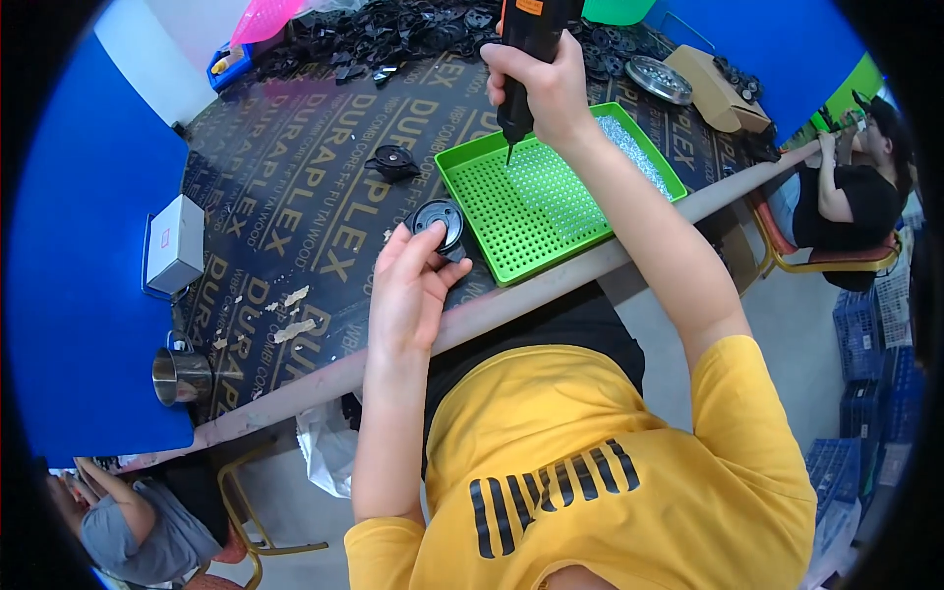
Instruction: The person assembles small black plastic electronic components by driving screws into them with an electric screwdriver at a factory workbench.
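My left hand (411,280) is closed on a round black plastic part (440,218), its thumb on the part's face, just left of the green tray. An electric screwdriver (531,49), black with an orange label, is gripped upright in my right hand (553,90). Its thin bit points down over the perforated green tray (482,221); whether the tip touches the tray I cannot tell. Small silvery pieces (634,152), probably screws, are heaped at the tray's right end, and many of its holes look filled. Another black part (393,162) lies on the table beyond my left hand.
A large pile of black parts (413,34) covers the table's far side. At the back right are a round metal dish (659,81) and a cardboard box (716,88). A white box (175,244) and a metal cup (181,376) stand left. People sit at both sides.
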Available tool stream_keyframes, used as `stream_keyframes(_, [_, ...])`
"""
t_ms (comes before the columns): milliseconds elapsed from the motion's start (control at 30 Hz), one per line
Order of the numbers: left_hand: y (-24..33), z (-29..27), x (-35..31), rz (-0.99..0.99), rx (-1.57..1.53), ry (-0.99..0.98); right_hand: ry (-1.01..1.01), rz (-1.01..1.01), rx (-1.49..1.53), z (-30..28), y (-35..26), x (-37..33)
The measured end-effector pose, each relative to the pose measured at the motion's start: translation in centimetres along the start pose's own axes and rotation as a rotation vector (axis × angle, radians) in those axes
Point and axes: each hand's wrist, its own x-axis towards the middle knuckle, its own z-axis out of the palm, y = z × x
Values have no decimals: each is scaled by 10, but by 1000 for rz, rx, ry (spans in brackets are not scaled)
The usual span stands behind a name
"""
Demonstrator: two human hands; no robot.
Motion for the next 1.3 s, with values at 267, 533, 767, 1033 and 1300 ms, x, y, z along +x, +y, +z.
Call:
stream_keyframes(267, [4,7,-6,-38,55,-19,8,2,-6,0,1,-3])
stream_keyframes(533, [6,9,-5,-32,56,-45,23,-26,26,4,2,-2])
stream_keyframes(767, [4,7,-6,-26,103,-76,4,3,-13,3,-2,-3])
stream_keyframes(1033, [2,9,-8,-53,137,-83,27,49,297,38,-73,-10])
stream_keyframes(1300, [-1,7,-5,-100,169,-141,-183,30,329,67,-71,-36])
